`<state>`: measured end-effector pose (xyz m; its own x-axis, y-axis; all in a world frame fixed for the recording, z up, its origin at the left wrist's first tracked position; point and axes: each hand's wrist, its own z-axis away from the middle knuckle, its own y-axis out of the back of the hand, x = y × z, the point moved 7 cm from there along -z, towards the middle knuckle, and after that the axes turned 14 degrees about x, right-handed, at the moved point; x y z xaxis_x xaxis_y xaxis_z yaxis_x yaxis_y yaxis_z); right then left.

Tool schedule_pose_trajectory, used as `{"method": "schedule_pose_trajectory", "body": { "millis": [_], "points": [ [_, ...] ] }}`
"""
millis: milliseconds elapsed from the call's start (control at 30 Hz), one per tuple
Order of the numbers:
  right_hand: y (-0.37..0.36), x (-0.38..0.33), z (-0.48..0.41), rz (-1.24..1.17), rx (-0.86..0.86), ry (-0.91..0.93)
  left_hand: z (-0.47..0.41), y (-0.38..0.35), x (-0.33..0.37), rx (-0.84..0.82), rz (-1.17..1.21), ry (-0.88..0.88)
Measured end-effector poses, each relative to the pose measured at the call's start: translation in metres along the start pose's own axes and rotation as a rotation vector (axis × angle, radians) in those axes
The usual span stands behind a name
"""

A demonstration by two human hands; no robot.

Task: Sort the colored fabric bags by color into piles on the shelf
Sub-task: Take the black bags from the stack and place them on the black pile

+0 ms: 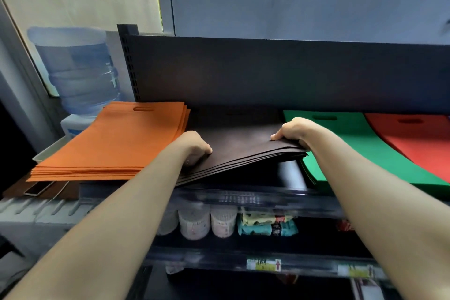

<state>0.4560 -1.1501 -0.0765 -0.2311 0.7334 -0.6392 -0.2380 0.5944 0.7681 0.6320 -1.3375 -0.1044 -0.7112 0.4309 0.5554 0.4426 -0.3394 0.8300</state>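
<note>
Four piles of flat fabric bags lie side by side on the dark shelf (246,190). An orange pile (114,143) sits at the left, a dark brown pile (241,146) in the middle, a green pile (360,151) to its right, and a red pile (423,139) at the far right. My left hand (194,146) grips the brown pile's front left part, fingers curled under the top bags. My right hand (292,131) pinches the brown pile's front right corner and holds it lifted off the shelf, thumb on top.
A water dispenser with a blue bottle (78,68) stands left of the shelf behind the orange pile. The shelf's dark back panel (267,70) rises behind the piles. Cups (207,221) and snack packets (267,226) fill the lower shelf. A phone (39,187) lies under the orange pile's front left corner.
</note>
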Motion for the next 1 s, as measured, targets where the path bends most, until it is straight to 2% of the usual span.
{"method": "schedule_pose_trajectory", "body": {
  "millis": [267, 533, 600, 733, 867, 933, 1000],
  "points": [
    [-0.016, 0.009, -0.005, 0.184, 0.028, 0.077, -0.008, -0.002, -0.001, 0.030, 0.196, 0.157],
    [-0.019, 0.008, -0.004, 0.179, 0.068, 0.122, -0.006, -0.004, 0.008, 0.094, 0.295, 0.154],
    [-0.014, 0.008, -0.005, 0.111, 0.124, 0.132, -0.008, 0.000, 0.011, 0.139, 0.337, 0.129],
    [-0.002, 0.000, -0.012, -0.173, 0.234, 0.177, -0.012, 0.025, 0.020, 0.342, 0.355, 0.035],
    [0.023, -0.022, -0.005, -0.442, 0.349, 0.313, -0.003, 0.055, 0.037, 0.559, 0.402, -0.181],
    [0.038, -0.030, -0.003, -0.590, 0.350, 0.320, -0.003, 0.062, 0.039, 0.539, 0.566, -0.260],
    [0.053, -0.035, -0.003, -0.721, 0.339, 0.268, -0.002, 0.068, 0.038, 0.440, 0.763, -0.284]
  ]
}}
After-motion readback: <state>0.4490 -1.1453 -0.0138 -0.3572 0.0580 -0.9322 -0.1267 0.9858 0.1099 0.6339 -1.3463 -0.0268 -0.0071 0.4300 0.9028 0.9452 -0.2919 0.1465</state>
